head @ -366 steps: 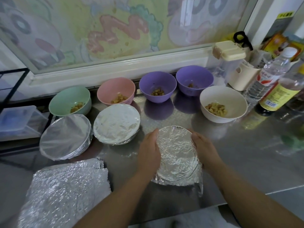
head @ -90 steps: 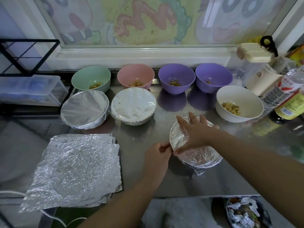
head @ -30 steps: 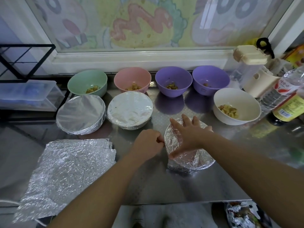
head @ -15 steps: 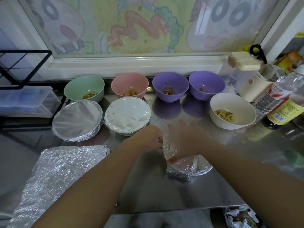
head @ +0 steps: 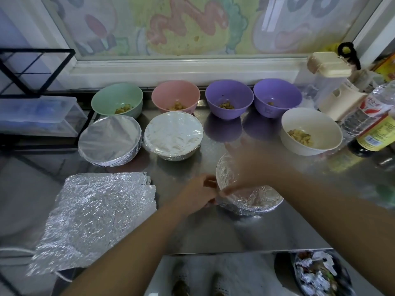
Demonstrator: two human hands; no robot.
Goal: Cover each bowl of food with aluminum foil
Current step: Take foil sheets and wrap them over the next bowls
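Head view: left grip (head: 201, 192) pinches the foil edge (head: 223, 200) of the near bowl (head: 260, 202), right grip (head: 250, 165) presses open-fingered on top; the next move probably calls for crimping the rest of the rim.

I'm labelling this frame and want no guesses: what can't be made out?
Head view:
- Right hand: motion-blurred; whether it presses the near foil-covered bowl is unclear.
- Food in the left covered bowl, middle covered bowl and near one: hidden by foil.
- Near bowl's left rim: hidden by the left hand pinching foil there.
- Bottle labels: too small, cut by the right edge.
- Bin: cut by the bottom edge.
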